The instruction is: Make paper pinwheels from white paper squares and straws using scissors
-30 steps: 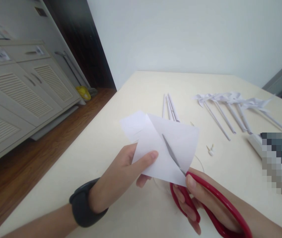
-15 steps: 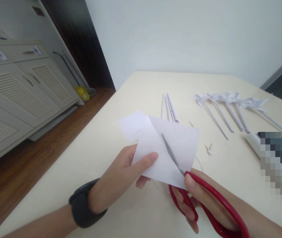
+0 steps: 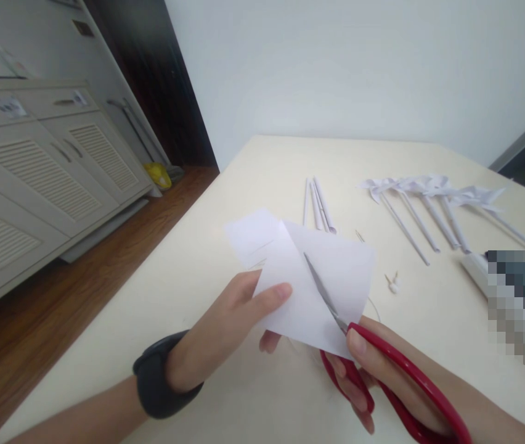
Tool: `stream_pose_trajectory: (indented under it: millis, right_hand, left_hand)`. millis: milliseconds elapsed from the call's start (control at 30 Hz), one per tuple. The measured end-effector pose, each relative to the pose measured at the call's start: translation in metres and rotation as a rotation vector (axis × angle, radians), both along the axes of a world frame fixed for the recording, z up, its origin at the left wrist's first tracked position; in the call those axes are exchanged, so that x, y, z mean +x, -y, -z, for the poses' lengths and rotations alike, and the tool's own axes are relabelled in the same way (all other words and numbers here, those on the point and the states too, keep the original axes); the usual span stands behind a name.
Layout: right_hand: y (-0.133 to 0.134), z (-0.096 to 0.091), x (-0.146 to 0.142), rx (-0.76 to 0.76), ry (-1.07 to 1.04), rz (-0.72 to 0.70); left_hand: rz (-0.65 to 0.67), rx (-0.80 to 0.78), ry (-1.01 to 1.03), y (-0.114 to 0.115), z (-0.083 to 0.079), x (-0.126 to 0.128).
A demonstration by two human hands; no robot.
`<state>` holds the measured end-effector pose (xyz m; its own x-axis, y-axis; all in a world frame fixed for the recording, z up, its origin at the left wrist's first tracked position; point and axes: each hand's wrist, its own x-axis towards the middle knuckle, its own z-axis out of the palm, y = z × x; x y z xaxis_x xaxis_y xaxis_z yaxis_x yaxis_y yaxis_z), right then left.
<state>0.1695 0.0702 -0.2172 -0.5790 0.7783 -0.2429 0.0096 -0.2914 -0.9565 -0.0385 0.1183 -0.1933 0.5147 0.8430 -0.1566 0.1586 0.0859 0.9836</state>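
My left hand (image 3: 239, 314) pinches a white sheet of paper (image 3: 285, 308) near its left edge, thumb on top and fingers beneath. Fingers wrapped through the handles, my right hand (image 3: 373, 364) holds red-handled scissors (image 3: 405, 364). One blade lies over the paper and points toward its far side; the other blade is hidden under the sheet. Beyond my left hand, more white paper (image 3: 248, 234) lies on the table, partly covered by the held sheet. A dark band circles my left wrist.
Rolled paper sticks (image 3: 320, 206) lie behind the sheet. Several white paper pinwheels (image 3: 429, 185) on sticks rest at the right rear. Small white pins (image 3: 392, 283) sit right of the paper. A blurred-out object (image 3: 521, 302) is at the right edge. The table's left edge borders a wooden floor.
The whole scene has shifted slightly right and down in view. My hands, the paper and the scissors keep almost the same arrangement.
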Motion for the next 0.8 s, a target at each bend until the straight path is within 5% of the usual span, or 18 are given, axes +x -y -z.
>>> stream_pose_trajectory:
  millis: [300,533,800]
  right_hand:
    - [0.002,-0.001,0.008,-0.056,0.101,-0.06]
    - [0.002,-0.02,0.014,-0.115,0.12,-0.103]
    - [0.002,-0.019,0.018,-0.091,0.087,-0.159]
  left_hand:
    - [-0.251,-0.133,0.168,-0.004,0.001,0.0]
    - [-0.513,0.008,0.268,-0.011,0.001,-0.005]
    - [-0.528,0.04,0.37,-0.015,0.004,-0.001]
